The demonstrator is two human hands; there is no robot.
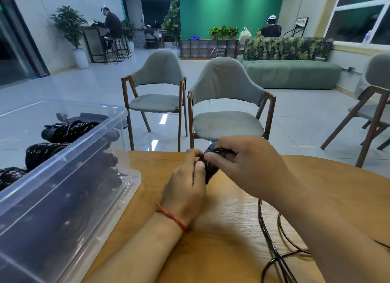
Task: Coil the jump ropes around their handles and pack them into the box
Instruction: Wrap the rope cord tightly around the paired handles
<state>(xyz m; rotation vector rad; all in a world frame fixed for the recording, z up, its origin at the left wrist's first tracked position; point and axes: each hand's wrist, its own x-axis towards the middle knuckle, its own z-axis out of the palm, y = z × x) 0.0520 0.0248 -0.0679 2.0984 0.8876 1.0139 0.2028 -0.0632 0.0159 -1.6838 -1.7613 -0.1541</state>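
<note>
Over the middle of the wooden table (232, 230), my left hand (185, 190) grips the black jump rope handles (211, 168). My right hand (247, 164) pinches the black rope (220, 151) against the top of the handles. The rest of that rope, a loose length (272, 247), trails in loops over the table below my right forearm. The clear plastic box (69, 187) stands at the left and holds several coiled black jump ropes (69, 130).
Two grey chairs (228, 105) with wooden legs stand just beyond the table's far edge, and a third chair (371, 105) is at the right. A green sofa (291, 71) and seated people are far back in the room.
</note>
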